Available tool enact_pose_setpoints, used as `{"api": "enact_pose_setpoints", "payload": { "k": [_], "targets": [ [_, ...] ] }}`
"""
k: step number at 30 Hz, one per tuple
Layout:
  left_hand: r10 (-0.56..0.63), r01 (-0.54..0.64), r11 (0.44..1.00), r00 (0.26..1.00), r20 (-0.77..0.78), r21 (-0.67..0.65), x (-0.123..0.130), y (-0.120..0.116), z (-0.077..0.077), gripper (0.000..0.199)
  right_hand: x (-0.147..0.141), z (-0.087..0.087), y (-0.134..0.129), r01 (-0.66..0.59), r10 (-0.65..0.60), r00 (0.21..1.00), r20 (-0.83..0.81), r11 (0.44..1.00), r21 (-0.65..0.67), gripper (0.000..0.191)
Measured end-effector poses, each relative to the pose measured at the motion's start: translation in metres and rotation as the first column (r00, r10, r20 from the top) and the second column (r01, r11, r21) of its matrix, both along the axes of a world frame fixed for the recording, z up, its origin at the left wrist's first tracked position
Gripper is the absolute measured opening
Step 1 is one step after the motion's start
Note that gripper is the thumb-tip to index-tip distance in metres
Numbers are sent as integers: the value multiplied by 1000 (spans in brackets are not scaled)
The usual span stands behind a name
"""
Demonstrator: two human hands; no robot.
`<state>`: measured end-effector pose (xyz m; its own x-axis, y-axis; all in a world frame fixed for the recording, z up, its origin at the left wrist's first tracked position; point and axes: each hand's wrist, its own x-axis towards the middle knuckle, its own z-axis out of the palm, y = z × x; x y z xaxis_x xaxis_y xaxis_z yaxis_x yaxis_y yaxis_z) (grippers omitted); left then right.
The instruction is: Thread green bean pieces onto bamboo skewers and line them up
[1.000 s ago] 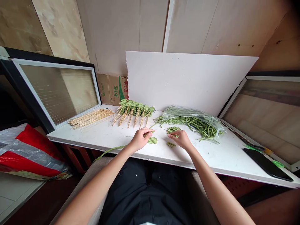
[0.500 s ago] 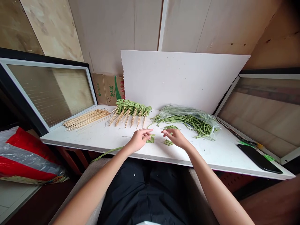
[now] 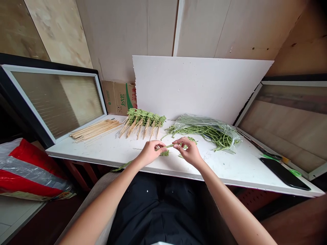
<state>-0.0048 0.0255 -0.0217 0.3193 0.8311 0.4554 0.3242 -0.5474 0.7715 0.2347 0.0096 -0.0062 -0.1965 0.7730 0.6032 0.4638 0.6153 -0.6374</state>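
A green long bean (image 3: 169, 146) stretches between my two hands above the white table (image 3: 217, 166). My left hand (image 3: 152, 151) is closed on it, and its tail hangs out past the wrist over the table's front edge. My right hand (image 3: 187, 149) pinches the other end between thumb and fingers. Under the left fingertips lies a row of short cut bean pieces (image 3: 165, 153). More cut pieces (image 3: 192, 139) lie behind the right hand, partly hidden by it.
Bean skewers (image 3: 146, 117) are stacked at the back, left of a plastic bag of long beans (image 3: 206, 129). Bare bamboo skewers (image 3: 95, 130) lie at the left. A black phone (image 3: 284, 173) and scissors (image 3: 277, 157) rest at the right. A white board (image 3: 201, 88) stands behind.
My right hand has moved left and now pinches the bean's end, where before its fingers were apart from it. The bean's hanging tail has been drawn in a little.
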Motion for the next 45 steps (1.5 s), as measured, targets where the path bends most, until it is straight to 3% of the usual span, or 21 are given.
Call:
{"api": "enact_pose_setpoints", "payload": {
  "k": [6,12,18,24,32,36,38,40,45],
  "targets": [
    [-5,13,988,999,-54,156,-8,-11,19,12,-14,5,-12,-104,92,990,104,988,117,26],
    [-37,53,981,995,-90,187,1,-20,17,17,-25,-2,-15,-60,53,998,47,984,168,17],
    [-132,121,982,989,65,148,6,-15,9,20,-33,-18,-11,-103,112,979,-172,993,64,22],
    [-190,185,982,963,191,46,7,-9,7,16,-32,-25,-2,-271,183,877,-443,952,-144,26],
    [-131,131,991,984,123,10,5,-1,-2,21,-11,-26,16,-164,114,937,-329,978,-129,28],
    [-61,70,996,984,169,-49,-15,14,-3,27,33,-26,38,52,-108,910,-400,988,-148,41],
    [-18,30,997,983,185,-66,-23,20,-2,33,57,-27,46,151,-200,925,-324,974,-171,43],
    [8,3,998,984,178,-64,-26,21,-1,37,73,-30,51,220,-252,956,-149,955,-201,44],
    [2,-2,1000,997,71,-5,-19,17,-5,37,77,-43,50,253,-183,941,285,939,-234,35]
  ]
}}
